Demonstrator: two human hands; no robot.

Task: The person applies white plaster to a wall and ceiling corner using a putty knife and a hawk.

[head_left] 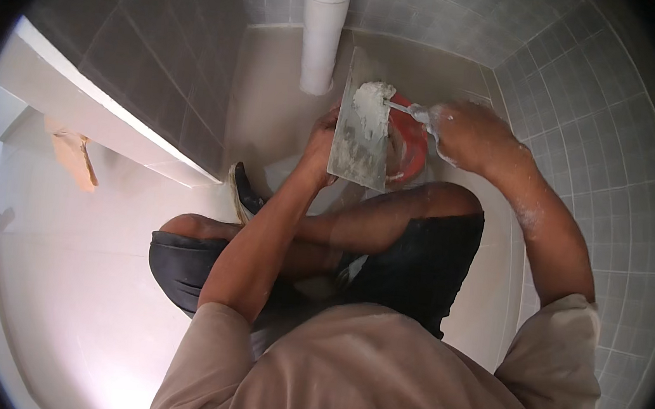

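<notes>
White paste (371, 101) sits on the flat plate (358, 151), upper centre — left hand (320, 151) gripping it, right hand (470, 137) closed round a small scraper (409, 109). Probably mid-loading; next stroke wants that plate steady.

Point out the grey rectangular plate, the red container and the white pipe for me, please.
Grey rectangular plate (359, 141), head view: its flat face.
Red container (416, 141), head view: its rim.
White pipe (323, 37), head view: its side.

At three o'clock there is a wall of small grey tiles (624, 203), and at ten o'clock a wall of bigger, darker tiles (154, 49). A white pipe (324, 37) stands at twelve o'clock. The pale floor (76, 268) is brightest near seven o'clock.
</notes>
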